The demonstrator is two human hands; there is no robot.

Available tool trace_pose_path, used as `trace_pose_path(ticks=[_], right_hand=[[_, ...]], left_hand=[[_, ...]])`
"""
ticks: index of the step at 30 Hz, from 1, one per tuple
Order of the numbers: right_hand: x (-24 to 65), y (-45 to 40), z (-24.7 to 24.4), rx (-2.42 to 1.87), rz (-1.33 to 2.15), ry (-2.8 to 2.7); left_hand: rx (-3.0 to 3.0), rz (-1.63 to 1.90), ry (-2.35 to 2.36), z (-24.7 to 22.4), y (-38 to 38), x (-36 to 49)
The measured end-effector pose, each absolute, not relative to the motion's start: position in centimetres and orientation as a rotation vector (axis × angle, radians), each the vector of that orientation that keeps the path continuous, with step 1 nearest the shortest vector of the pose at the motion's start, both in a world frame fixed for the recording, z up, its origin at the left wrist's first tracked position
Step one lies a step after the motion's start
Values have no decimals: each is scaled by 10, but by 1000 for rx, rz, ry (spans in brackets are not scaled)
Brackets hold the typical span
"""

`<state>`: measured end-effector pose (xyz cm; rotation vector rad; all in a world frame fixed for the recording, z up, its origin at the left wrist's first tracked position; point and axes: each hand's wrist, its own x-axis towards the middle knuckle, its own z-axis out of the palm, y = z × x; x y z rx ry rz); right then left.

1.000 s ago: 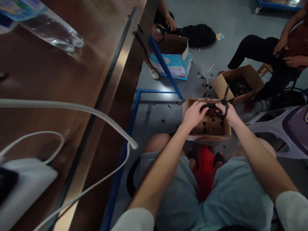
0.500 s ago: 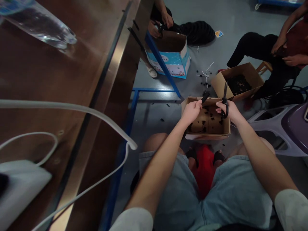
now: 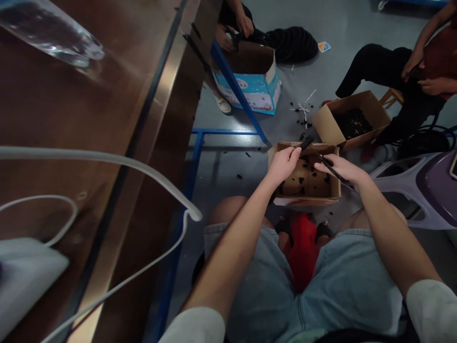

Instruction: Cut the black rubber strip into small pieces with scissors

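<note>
My left hand (image 3: 284, 164) is closed around a black strip-like piece (image 3: 306, 143), whose end juts out past the fingertips over the box's far rim. I cannot make out exactly what this piece is. In my right hand (image 3: 342, 169) are black-handled scissors (image 3: 334, 170), now seen nearly edge-on and slanting down to the right across the palm. Both hands are above an open cardboard box (image 3: 306, 201) between my knees. Small black scraps (image 3: 302, 181) are scattered over its bottom.
A brown table (image 3: 107, 119) with a bottle (image 3: 53, 33) and white cable (image 3: 107, 155) fills the left. A blue frame (image 3: 232, 131) stands beside me. Two people work over a blue-white box (image 3: 250, 90) and another cardboard box (image 3: 367, 133). A purple-grey chair (image 3: 424, 190) is at right.
The scissors have swung from pointing upward to lying slanted down and right, as my right hand turned. My left hand keeps its hold on the black piece, almost unmoved.
</note>
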<state>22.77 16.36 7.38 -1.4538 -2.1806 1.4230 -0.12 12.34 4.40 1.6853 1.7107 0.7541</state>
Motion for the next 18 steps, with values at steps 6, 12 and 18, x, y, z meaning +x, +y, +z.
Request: trace_pose_path(ticks=[6,12,18], right_hand=[[224,155,62,-1472,1677,-2024],[222,154,55,-1635,1736,-1955],[221,154,52,-1752,1811,-1843]], left_hand=[[1959,391,1746,38,115,7],[2060,130,1804,41,110,7],[2119,13,1806,50,107,11]])
